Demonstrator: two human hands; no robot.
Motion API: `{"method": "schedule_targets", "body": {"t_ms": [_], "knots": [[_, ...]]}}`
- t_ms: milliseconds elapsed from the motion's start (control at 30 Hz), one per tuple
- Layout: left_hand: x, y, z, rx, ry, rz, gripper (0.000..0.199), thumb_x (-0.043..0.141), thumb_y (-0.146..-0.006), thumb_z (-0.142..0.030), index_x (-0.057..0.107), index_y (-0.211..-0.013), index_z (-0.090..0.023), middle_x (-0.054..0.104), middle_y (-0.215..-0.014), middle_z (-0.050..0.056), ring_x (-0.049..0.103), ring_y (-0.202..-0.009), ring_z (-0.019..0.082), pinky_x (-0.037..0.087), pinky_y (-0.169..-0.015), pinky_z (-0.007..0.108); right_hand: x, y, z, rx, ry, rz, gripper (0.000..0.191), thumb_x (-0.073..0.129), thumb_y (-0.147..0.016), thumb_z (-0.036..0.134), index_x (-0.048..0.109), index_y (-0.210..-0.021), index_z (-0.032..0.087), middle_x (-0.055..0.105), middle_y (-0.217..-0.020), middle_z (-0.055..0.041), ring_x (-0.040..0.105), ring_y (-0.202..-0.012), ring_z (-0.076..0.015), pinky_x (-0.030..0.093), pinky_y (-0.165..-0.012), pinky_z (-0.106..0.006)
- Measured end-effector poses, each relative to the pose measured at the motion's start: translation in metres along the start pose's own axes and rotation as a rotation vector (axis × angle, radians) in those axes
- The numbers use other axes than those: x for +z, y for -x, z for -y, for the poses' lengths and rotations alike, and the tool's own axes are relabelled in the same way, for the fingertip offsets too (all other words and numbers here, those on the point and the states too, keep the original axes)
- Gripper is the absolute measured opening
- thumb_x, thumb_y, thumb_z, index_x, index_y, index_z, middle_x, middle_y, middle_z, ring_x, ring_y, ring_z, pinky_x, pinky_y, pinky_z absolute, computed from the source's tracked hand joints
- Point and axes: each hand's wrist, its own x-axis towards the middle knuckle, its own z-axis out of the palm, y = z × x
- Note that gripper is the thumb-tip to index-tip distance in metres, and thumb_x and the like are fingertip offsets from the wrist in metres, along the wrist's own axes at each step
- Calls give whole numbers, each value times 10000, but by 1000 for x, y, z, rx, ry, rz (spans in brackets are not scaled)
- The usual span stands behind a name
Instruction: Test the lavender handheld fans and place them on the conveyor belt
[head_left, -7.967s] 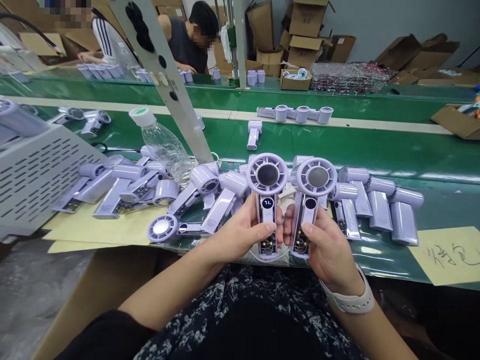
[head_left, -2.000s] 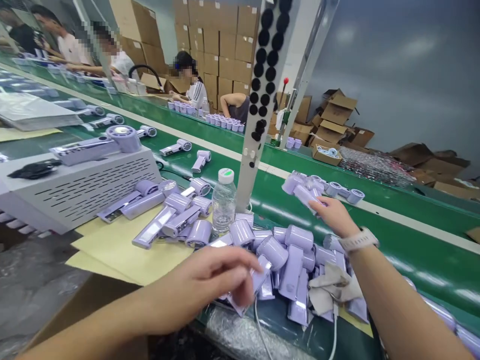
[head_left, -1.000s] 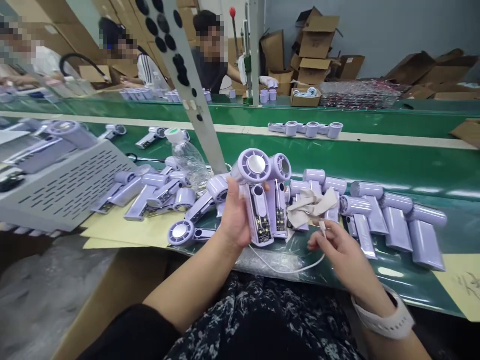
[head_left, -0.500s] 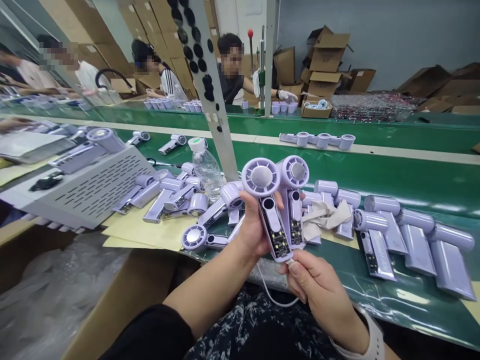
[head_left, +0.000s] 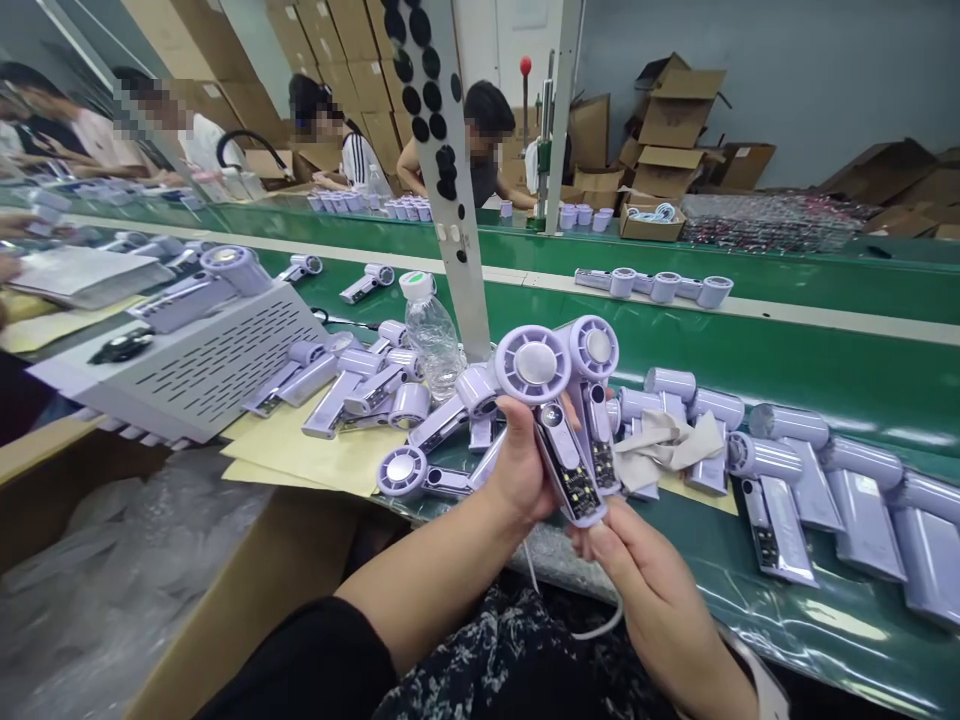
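My left hand (head_left: 519, 470) is wrapped around two lilac handheld fans. The front fan (head_left: 564, 462) has a round slotted head and an uncovered circuit board in its handle; faint light marks show on its small round display. Just behind it, the second fan (head_left: 601, 445) leans to the right, its board also bare. At the foot of the front fan, the fingers of my right hand (head_left: 637, 560) are closed on the end of a white cable (head_left: 602, 630), which loops below; the plug itself is hidden by my fingers.
Loose fans (head_left: 360, 380) lie on yellow sheets at left, beside a plastic bottle (head_left: 433, 335) and a slotted metal box (head_left: 202, 360). Further fans (head_left: 862, 500) line the right, near crumpled pale strips (head_left: 667, 440). A post (head_left: 469, 290) rises ahead. Co-workers sit across the green belt (head_left: 847, 355).
The view has shifted, so things appear further right. Light marks now show on the front fan's display, dark before. The co-worker opposite has bent their head down and drawn back a gloved hand.
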Motion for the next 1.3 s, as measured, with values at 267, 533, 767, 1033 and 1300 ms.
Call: {"method": "schedule_targets", "body": {"t_ms": [267, 533, 767, 1033, 1300], "knots": [[14, 0, -13, -95, 201, 4, 690, 760, -613, -839, 572, -621, -175, 760, -1109, 101, 731, -997, 276, 613, -831, 388, -6, 2, 4, -313, 215, -21, 261, 481, -1054, 333, 680, -912, 241, 701, -998, -59, 652, -931, -208, 519, -861, -270], [-2, 1, -7, -52, 97, 144, 728, 723, -569, -898, 589, -607, -183, 766, -992, 114, 749, -879, 278, 617, -682, 351, -3, 10, -2, 83, -28, -79, 477, 413, -1085, 509, 558, -733, 222, 503, -494, 40, 505, -507, -143, 405, -572, -251], [7, 1, -11, -100, 151, 96, 674, 754, -606, -846, 587, -609, -193, 753, -1112, 89, 737, -905, 255, 627, -711, 347, -8, 4, -5, 3, 29, -19, 468, 465, -1074, 499, 623, -747, 205, 652, -630, -6, 589, -623, -145, 414, -639, -257], [2, 3, 9, 56, 19, 162, 689, 708, -608, -886, 672, -661, -200, 781, -986, 97, 717, -789, 224, 598, -722, 327, 14, 3, -5, 132, -356, -229, 531, 512, -1003, 654, 450, -675, 241, 365, -436, 89, 343, -388, -99, 294, -408, -227], [2, 2, -1, 37, -53, 59, 592, 729, -696, -800, 673, -815, -223, 743, -1003, 82, 710, -1020, 316, 591, -881, 449, -40, 1, -9, -63, 84, -285, 385, 524, -1041, 464, 671, -787, 214, 688, -1128, -111, 612, -1102, -279, 481, -991, -426]]}}
